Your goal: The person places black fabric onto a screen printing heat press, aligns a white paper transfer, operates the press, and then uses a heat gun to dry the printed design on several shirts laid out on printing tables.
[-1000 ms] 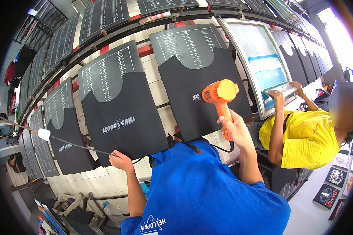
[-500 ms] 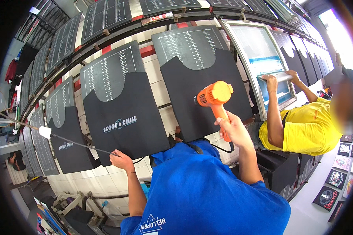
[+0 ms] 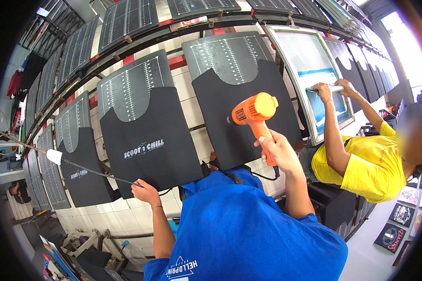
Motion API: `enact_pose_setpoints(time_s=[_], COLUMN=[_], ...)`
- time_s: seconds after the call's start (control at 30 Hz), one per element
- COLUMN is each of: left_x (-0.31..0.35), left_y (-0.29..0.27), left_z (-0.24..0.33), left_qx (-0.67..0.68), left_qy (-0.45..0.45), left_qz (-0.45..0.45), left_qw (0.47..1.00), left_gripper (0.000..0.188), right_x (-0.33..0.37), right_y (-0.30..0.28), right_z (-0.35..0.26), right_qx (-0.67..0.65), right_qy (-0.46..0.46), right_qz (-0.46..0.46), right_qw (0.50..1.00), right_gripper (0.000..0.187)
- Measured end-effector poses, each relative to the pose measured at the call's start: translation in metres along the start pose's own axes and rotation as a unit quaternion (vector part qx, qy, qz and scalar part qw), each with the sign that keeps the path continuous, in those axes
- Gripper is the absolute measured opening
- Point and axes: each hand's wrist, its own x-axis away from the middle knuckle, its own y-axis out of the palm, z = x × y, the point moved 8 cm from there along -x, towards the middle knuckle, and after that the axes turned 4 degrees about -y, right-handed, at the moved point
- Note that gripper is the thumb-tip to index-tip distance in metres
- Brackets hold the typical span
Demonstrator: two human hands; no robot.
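Note:
My right hand [image 3: 277, 149] is wrapped round the handle of an orange heat gun [image 3: 258, 110]. Its dark nozzle points left, above a black shirt panel [image 3: 246, 126] laid on a grey marked board [image 3: 222, 49]. In my left hand [image 3: 145, 191] is a black power cord [image 3: 98, 174], pinched between the fingers and running off to the far left through a white connector [image 3: 54, 157]. Just beyond that hand lies another black shirt panel [image 3: 150, 126] with a small white and blue print near its middle.
On the right a co-worker in a yellow shirt [image 3: 365, 164] grips a squeegee [image 3: 335, 88] over a framed screen [image 3: 309, 61]. More boards line the rack, one at left carrying a printed black panel [image 3: 82, 159]. A dark metal rail [image 3: 145, 35] runs behind the boards.
The heat gun has shifted slightly left and up in my right hand. My left hand keeps its place on the cord. The co-worker has leaned, and the squeegee has moved slightly up the screen.

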Motion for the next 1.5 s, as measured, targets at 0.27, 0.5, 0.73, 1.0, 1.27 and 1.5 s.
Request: enact_pose_setpoints(time_s=[0.27, 0.5, 0.73, 1.0, 1.27, 1.5], left_x=[0.000, 0.000, 0.001, 0.001, 0.000, 0.000], left_y=[0.000, 0.003, 0.001, 0.001, 0.003, 0.001], left_z=[-0.002, -0.005, -0.003, -0.004, -0.006, -0.004], left_qx=[-0.004, -0.009, -0.003, 0.005, -0.009, -0.016], left_qy=[-0.010, -0.008, -0.006, 0.004, -0.010, -0.012], left_qz=[-0.004, -0.007, 0.000, 0.011, -0.003, -0.004], left_qw=[1.000, 1.000, 1.000, 1.000, 1.000, 1.000], left_gripper=[0.033, 0.033, 0.032, 0.033, 0.038, 0.038], right_x=[0.001, 0.008, 0.008, 0.007, 0.008, 0.010], right_y=[-0.004, -0.018, -0.066, -0.092, -0.106, -0.110], right_z=[0.008, 0.013, 0.015, 0.013, 0.010, 0.008], right_qx=[0.010, 0.035, 0.032, 0.037, 0.025, 0.013], right_qy=[0.005, 0.007, -0.016, -0.021, -0.019, -0.012], right_qz=[-0.007, 0.029, 0.153, 0.189, 0.217, 0.212], right_qw=[1.000, 0.999, 0.988, 0.981, 0.976, 0.977], right_gripper=[0.033, 0.033, 0.028, 0.025, 0.026, 0.027])
